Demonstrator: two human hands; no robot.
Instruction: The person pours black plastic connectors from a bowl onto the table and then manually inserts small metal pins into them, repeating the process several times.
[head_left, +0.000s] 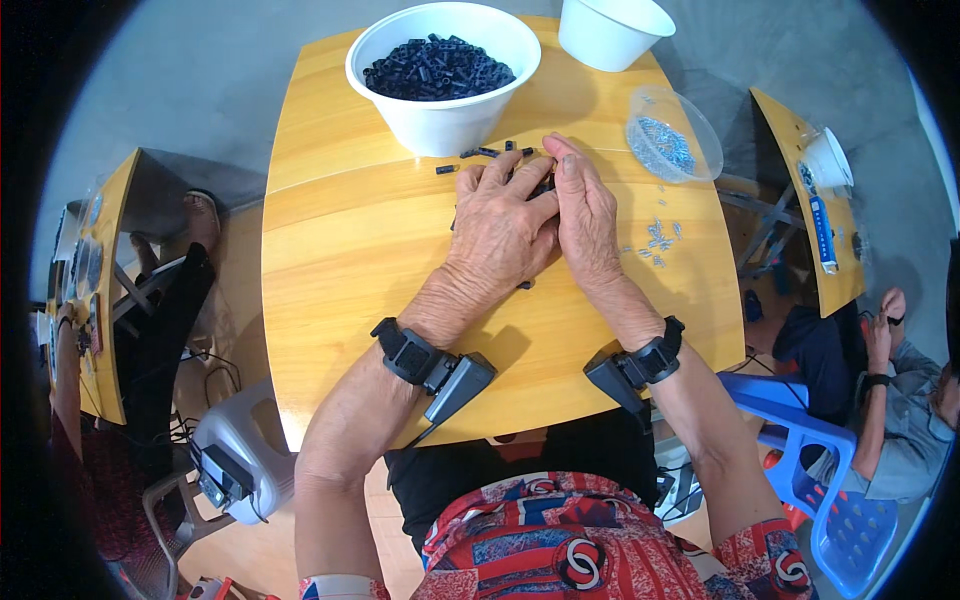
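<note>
My left hand [503, 222] lies palm down on the wooden table [350, 330], its fingers spread over several small black tube-like pieces [446, 170]. Close against it, my right hand [586, 215] stands on its edge with the fingers stretched out. Some black pieces show past the fingertips and between the hands; others are hidden under the palms. Beyond the hands stands a white bowl [440, 120] heaped with similar black pieces [435, 70]. To the right, a clear plastic tub [705, 140] holds small silvery pieces [665, 145], and more silvery bits [658, 238] are scattered below it.
An empty-looking white bowl [610, 35] stands at the far right corner. Each wrist wears a black strapped device [455, 385]. A grey chair [235, 450] is at left, a blue plastic chair [840, 500] at right. People sit at other tables [835, 260] on both sides.
</note>
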